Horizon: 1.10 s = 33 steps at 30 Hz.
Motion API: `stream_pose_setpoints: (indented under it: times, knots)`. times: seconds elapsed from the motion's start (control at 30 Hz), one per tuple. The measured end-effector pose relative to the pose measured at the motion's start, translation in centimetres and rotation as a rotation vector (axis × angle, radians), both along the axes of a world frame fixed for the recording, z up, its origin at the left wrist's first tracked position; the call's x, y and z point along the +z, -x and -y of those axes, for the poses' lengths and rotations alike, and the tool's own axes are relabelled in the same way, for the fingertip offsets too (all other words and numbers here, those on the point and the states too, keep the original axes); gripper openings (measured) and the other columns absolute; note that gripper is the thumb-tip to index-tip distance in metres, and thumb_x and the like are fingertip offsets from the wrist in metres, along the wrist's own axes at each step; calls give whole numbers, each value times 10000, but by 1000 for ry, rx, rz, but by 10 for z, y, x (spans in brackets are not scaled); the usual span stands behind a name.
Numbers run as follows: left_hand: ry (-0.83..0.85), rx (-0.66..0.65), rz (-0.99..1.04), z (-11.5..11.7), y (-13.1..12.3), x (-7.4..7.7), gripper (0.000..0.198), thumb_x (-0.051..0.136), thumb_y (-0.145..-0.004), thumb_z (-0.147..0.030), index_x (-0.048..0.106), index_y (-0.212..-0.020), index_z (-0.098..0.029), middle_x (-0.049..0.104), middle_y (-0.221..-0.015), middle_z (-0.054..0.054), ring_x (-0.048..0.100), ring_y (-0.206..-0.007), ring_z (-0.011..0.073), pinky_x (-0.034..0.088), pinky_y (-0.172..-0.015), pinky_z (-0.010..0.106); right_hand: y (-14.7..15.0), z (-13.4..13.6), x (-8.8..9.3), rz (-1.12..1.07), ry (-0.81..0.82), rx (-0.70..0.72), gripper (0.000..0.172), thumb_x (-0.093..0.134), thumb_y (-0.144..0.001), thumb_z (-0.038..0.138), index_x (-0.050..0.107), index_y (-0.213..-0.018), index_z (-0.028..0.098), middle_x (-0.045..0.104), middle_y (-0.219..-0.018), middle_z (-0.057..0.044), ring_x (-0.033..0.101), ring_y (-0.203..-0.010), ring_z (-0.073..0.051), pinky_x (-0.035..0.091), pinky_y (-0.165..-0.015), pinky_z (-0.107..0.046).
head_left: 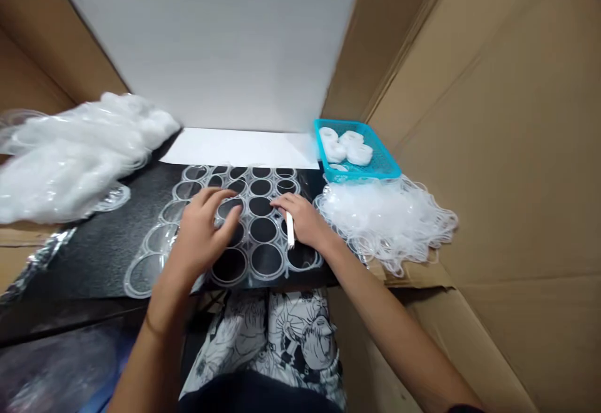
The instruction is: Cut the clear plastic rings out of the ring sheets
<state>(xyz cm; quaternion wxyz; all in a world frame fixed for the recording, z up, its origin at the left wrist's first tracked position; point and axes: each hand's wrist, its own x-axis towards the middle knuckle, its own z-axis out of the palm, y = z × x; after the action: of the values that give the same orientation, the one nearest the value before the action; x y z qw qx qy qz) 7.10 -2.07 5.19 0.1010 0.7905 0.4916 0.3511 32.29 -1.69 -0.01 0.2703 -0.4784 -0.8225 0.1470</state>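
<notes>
Clear plastic rings (267,259) lie in rows on the black table. My left hand (201,228) is over the left-middle rows, its thumb and fingers apart. Close to its fingertips a thin clear ring (238,186) is visible; I cannot tell whether they touch. My right hand (303,218) is closed around a slim white stick-like tool (290,231), whose lower end points toward me. Its fingertips reach the rings in the right-hand columns. What kind of tool it is does not show clearly.
At left lie bulky bags of white material (84,150). A blue basket (359,178) with white rolls (359,154) stands at back right, behind a heap of clear loops (385,219). White paper (244,147) lies along the back; cardboard walls (507,131) rise at the sides.
</notes>
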Motion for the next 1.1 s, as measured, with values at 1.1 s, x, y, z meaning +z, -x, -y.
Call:
stream_pose_setpoints:
  times: [1.1]
  knots:
    - [128,-194,-300,40,-12,-59,440,495,-1064,-394,552,-1464,-219,516,-1603,80,426,-1519,273,348,-1277,545,15,-49,0,-446,488,59,166,667,-952,340,744,-979,196,750,-944,-48,704,-845,-184,553,-796,-347]
